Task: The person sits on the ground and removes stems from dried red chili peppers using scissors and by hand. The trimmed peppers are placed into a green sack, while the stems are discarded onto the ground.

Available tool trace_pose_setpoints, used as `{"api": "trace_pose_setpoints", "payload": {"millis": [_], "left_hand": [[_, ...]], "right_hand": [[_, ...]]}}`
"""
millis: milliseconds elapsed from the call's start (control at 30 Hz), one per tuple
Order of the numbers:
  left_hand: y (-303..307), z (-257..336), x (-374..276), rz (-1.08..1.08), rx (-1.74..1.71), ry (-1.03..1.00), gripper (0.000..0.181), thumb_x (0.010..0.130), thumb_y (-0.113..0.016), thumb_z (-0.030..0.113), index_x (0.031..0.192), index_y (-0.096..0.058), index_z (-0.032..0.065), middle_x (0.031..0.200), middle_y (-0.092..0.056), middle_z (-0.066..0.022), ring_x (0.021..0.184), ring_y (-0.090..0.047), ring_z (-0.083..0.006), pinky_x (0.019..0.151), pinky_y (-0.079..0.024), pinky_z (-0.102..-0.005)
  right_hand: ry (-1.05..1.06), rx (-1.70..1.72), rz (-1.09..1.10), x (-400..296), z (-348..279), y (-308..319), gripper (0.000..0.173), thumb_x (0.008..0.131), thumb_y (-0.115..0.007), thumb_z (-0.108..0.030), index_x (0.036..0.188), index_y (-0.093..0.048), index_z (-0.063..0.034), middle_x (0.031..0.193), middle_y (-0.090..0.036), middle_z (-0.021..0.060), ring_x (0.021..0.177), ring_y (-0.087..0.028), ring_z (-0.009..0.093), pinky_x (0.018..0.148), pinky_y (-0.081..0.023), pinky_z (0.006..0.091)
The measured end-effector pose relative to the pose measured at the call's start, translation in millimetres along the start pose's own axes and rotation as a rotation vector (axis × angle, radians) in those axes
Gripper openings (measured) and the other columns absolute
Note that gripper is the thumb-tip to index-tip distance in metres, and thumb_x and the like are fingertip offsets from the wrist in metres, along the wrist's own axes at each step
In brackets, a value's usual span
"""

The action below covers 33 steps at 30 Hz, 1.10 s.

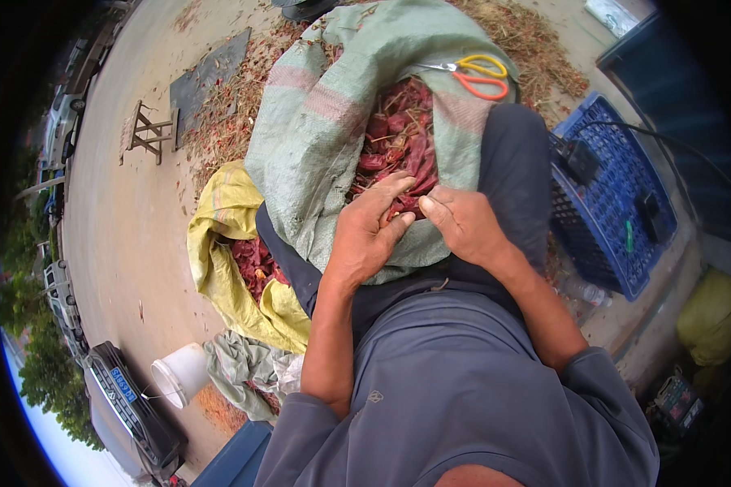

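Observation:
An open pale green woven sack with pink bands rests across my lap, its rim rolled back. Dried red chili peppers with dry stems fill its mouth. Over the near side of the opening, my left hand curves its fingers and thumb around a dried chili pepper. My right hand meets it from the other side, thumb against curled fingers at the pepper's end. The fingertips partly hide the pepper. Scissors with one yellow and one orange handle lie on the sack's far right rim.
A yellow sack of dried chilies stands by my left leg, near a white bucket. A blue plastic crate is at right. Stems and chili scraps litter the ground beyond, around a small wooden stool. Parked vehicles line the far left.

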<state>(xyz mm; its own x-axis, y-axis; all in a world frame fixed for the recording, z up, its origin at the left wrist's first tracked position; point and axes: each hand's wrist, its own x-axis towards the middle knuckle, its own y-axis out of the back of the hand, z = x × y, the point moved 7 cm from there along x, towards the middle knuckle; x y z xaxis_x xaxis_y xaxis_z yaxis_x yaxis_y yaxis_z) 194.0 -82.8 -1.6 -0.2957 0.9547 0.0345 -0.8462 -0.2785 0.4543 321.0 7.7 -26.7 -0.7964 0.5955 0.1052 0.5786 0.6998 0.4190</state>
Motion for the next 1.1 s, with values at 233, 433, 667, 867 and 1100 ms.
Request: {"api": "trace_pose_setpoints", "payload": {"millis": [233, 433, 667, 867, 1100], "left_hand": [[-22.7, 4.5, -9.1, -0.141, 0.225, 0.048, 0.025, 0.084, -0.074, 0.005, 0.107, -0.066, -0.0002, 0.092, -0.065, -0.0162, 0.088, -0.062, -0.0361, 0.078, -0.049, -0.0414], [-25.7, 6.4, -8.6, -0.034, 0.285, -0.007, 0.018, 0.082, -0.074, 0.007, 0.094, -0.063, 0.0015, 0.084, -0.061, -0.0175, 0.082, -0.057, -0.0391, 0.074, -0.046, -0.0479], [-18.0, 10.3, 0.5, -0.031, -0.112, 0.164, 0.018, 0.087, -0.074, 0.008, 0.102, -0.069, 0.0015, 0.078, -0.06, -0.0023, 0.072, -0.058, -0.0118, 0.063, -0.048, -0.0307], [-24.7, 11.7, 8.7, -0.109, -0.573, 0.389, 0.013, 0.094, -0.074, 0.015, 0.1, -0.07, 0.0049, 0.079, -0.064, 0.0019, 0.06, -0.059, -0.0036, 0.044, -0.049, -0.0184], [-13.2, 48.4, 8.8, 0.08, 0.243, -0.034, 0.017, 0.082, -0.077, 0.007, 0.096, -0.068, 0.0029, 0.074, -0.06, -0.0091, 0.069, -0.06, -0.0239, 0.063, -0.048, -0.0371]], "right_hand": [[0.131, -0.292, -0.066, -6.4, -11.4, -4.3, 0.031, 0.101, -0.056, -0.026, 0.082, -0.066, -0.0039, 0.075, -0.066, 0.0132, 0.069, -0.066, 0.035, 0.058, -0.052, 0.0456], [0.289, -0.454, -0.085, -2.9, -20.7, 4.9, 0.028, 0.098, -0.061, -0.024, 0.075, -0.067, -0.0086, 0.069, -0.065, 0.0085, 0.06, -0.065, 0.029, 0.051, -0.049, 0.0427], [-0.052, 0.395, 0.051, 3.4, 4.5, 7.0, 0.034, 0.101, -0.059, -0.024, 0.073, -0.059, -0.0047, 0.057, -0.048, 0.0034, 0.05, -0.05, 0.011, 0.043, -0.038, 0.0301], [-0.425, 1.247, 0.07, -14.5, 12.2, -7.2, 0.042, 0.104, -0.057, -0.03, 0.069, -0.056, -0.0067, 0.058, -0.046, -0.0043, 0.046, -0.033, 0.004, 0.041, -0.029, 0.0268], [0.394, -0.234, 0.371, -3.9, -41.1, 34.7, 0.043, 0.102, -0.059, -0.024, 0.065, -0.05, -0.0039, 0.056, -0.043, -0.0003, 0.044, -0.042, 0.008, 0.041, -0.032, 0.0317]]}}
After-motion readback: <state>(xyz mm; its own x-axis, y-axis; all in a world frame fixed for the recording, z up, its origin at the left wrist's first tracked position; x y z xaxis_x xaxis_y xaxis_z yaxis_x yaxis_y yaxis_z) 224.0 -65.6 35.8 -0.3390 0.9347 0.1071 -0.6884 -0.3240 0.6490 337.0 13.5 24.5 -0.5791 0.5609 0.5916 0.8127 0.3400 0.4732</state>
